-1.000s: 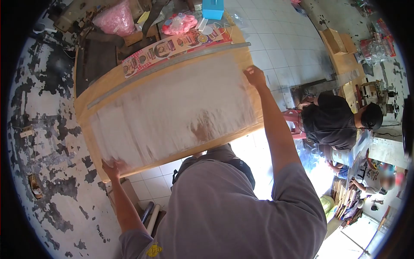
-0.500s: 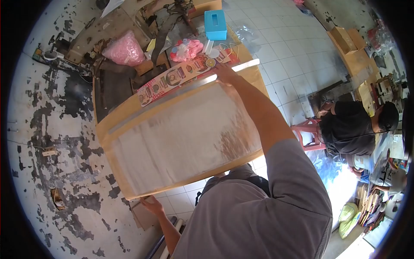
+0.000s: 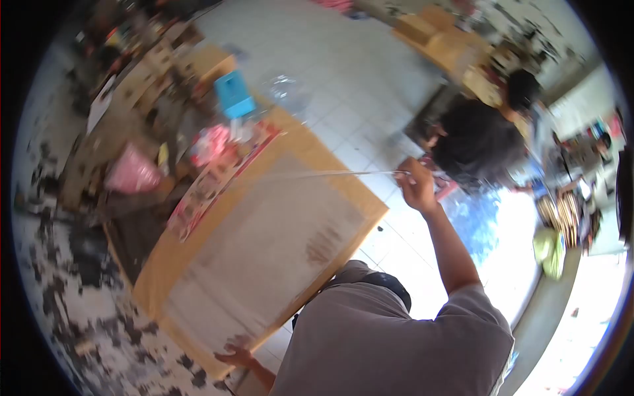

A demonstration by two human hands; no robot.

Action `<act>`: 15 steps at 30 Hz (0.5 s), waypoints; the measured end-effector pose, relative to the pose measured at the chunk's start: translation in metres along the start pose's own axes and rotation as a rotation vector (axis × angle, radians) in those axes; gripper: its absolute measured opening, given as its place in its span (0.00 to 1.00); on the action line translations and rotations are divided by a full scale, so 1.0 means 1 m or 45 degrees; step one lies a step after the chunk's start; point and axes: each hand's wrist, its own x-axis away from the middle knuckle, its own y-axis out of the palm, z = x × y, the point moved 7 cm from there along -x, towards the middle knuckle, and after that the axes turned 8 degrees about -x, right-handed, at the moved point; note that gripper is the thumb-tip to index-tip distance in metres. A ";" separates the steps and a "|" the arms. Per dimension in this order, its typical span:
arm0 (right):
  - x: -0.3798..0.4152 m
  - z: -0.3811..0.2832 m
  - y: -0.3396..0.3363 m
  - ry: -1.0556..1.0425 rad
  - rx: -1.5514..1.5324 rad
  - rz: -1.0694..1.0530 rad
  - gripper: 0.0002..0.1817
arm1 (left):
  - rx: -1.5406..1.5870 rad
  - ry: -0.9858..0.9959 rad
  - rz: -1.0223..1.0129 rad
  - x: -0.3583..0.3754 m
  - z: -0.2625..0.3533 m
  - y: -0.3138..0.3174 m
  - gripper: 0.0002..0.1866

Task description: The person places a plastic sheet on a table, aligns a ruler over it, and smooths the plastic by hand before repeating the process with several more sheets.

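Upper left: blue box [image 3: 234, 94], pink bag [image 3: 134, 169]. Your right hand [image 3: 417, 187], clamped on the strip [image 3: 356, 173], has moved rightward; left hand [image 3: 236, 356], fingers apart.

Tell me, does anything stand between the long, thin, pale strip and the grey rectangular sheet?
Nothing visible does. The strip, held in the right hand, crosses the upper part of the sheet in this blurred view; whether they touch is unclear.
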 end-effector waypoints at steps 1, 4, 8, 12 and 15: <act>0.028 -0.009 -0.038 0.063 0.134 0.255 0.04 | 0.017 0.102 0.117 -0.011 0.005 0.007 0.35; 0.129 -0.017 -0.133 0.403 0.372 0.905 0.09 | 0.044 0.230 0.225 -0.040 0.026 0.022 0.34; 0.205 -0.043 -0.210 0.722 0.480 1.527 0.17 | 0.063 0.257 0.090 -0.073 0.082 0.040 0.37; 0.260 -0.023 -0.255 0.899 0.551 1.716 0.20 | 0.032 0.225 0.005 -0.085 0.121 0.026 0.39; 0.307 0.009 -0.290 0.991 0.625 1.798 0.22 | 0.070 0.285 0.041 -0.079 0.131 0.021 0.38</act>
